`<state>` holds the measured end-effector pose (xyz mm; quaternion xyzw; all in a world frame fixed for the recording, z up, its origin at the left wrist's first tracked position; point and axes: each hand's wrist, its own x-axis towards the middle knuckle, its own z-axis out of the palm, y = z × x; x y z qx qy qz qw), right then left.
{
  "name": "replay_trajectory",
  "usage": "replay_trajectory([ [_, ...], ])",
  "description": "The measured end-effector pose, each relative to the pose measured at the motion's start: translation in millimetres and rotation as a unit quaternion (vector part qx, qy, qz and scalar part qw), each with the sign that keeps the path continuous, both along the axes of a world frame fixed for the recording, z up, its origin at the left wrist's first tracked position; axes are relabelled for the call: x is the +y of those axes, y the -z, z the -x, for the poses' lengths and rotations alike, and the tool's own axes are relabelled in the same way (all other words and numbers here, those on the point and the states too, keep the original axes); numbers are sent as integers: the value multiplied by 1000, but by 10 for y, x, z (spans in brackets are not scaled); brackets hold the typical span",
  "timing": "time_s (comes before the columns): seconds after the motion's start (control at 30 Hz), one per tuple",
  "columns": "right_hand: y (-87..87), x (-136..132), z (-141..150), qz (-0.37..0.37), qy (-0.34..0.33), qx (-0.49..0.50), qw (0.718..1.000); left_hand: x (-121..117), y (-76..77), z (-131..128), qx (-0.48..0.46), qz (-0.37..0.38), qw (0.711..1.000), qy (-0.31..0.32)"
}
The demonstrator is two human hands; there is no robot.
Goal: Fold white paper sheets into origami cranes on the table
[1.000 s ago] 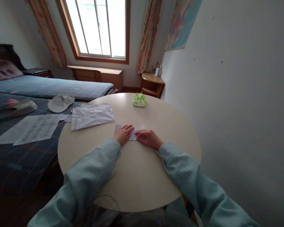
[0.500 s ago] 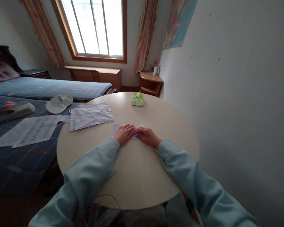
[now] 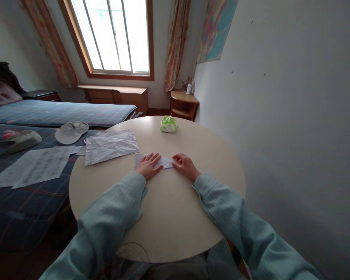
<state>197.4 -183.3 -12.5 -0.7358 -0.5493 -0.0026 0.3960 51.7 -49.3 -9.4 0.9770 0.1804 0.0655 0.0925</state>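
A small folded sheet of white paper (image 3: 167, 162) lies on the round cream table (image 3: 175, 214), narrowing to a point on its right. My left hand (image 3: 148, 165) rests flat over the paper's left part with the fingers spread, and hides some of it. At the pointed right end, my right hand (image 3: 186, 166) has its fingers curled and pinched on the tip. Both forearms reach in from the near side in light green sleeves.
Creased white sheets (image 3: 112, 147) lie at the table's left edge. A green tissue pack (image 3: 168, 124) stands toward the far side. Left of the table, a bed (image 3: 26, 210) holds printed pages (image 3: 43, 165) and a pale cap (image 3: 71, 132). A white wall (image 3: 294, 128) rises on the right.
My right hand has moved right, away from my left hand, to the paper's tip. The left hand's fingers have spread, and more of the folded paper shows between the hands.
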Motion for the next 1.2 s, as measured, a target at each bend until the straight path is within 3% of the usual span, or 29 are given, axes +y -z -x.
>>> replay_trajectory([
  [0.17,-11,-9,58,16,-67,-27,997,-29,44,8,-18,-4,999,41],
  [0.4,36,0,24,-24,-106,210,972,-49,47,-3,-103,-16,990,92],
  [0.77,-83,-25,135,-73,-163,399,899,-166,-21,43,-132,9,983,127],
  [0.97,-97,-16,113,-66,-164,490,854,-185,5,44,-152,56,983,92],
  [1.03,-64,10,91,-69,-141,481,862,-176,10,27,-183,107,976,44],
  [1.1,-35,33,70,-88,-110,453,880,-167,-1,0,-239,193,951,-48],
  [1.13,-26,41,62,-100,-96,442,886,-166,-14,-16,-279,252,922,-94],
  [1.2,-24,46,54,-113,-71,435,890,-168,-55,-48,-374,403,820,-158],
])
